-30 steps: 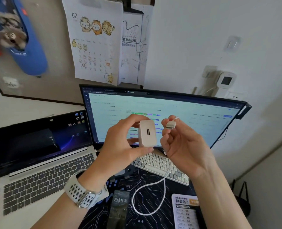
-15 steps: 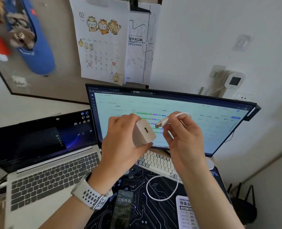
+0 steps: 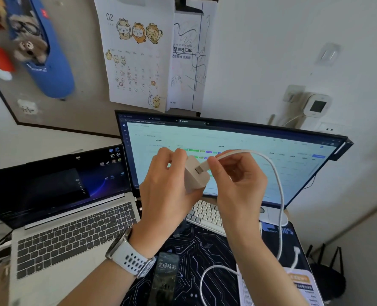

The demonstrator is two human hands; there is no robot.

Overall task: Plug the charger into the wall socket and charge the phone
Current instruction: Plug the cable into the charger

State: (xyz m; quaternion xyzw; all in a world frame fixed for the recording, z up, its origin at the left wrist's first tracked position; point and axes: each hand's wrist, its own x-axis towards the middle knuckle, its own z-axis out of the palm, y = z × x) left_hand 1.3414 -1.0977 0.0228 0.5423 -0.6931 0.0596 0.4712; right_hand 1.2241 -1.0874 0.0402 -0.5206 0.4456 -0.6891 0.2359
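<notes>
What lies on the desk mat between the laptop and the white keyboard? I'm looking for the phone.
In the head view, the left hand hangs over that stretch; the phone lies nearer, below the wrist.

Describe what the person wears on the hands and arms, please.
Both forearms are bare, with no sleeves in view. The left wrist carries a watch with a white perforated strap and a silver-coloured case. The right hand and wrist show no ring, band or glove.
</notes>
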